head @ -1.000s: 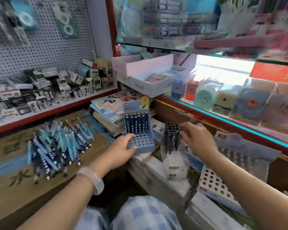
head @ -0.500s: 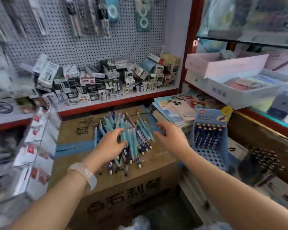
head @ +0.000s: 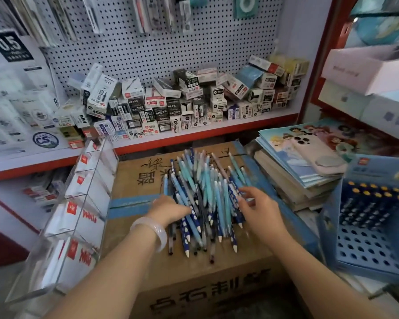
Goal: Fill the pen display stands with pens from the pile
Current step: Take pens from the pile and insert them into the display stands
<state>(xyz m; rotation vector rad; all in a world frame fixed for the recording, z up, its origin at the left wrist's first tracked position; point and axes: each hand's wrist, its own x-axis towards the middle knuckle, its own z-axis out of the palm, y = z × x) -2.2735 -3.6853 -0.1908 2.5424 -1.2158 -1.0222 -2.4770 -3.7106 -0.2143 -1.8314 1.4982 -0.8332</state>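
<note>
A pile of blue and teal pens (head: 205, 196) lies on top of a brown cardboard box (head: 145, 173) in front of me. My left hand (head: 167, 209), with a pale bangle on the wrist, reaches into the pile's left side; its fingers are hidden among the pens. On the pile's right side, the spread fingertips of my right hand (head: 259, 209) touch the pens. A blue pen display stand (head: 369, 247) stands at the right. Its back rows hold several dark pens and its front holes are empty.
A clear acrylic rack (head: 78, 217) of white boxes leans at the left of the cardboard box. A stack of books (head: 295, 180) with a phone (head: 316, 155) on top lies between the pile and the stand. A shelf of small boxes (head: 182, 104) runs behind, under a pegboard.
I turned from the display stand to the pen pile. Both hands left the stand and the black pen bundle and now reach into the pile from either side.
</note>
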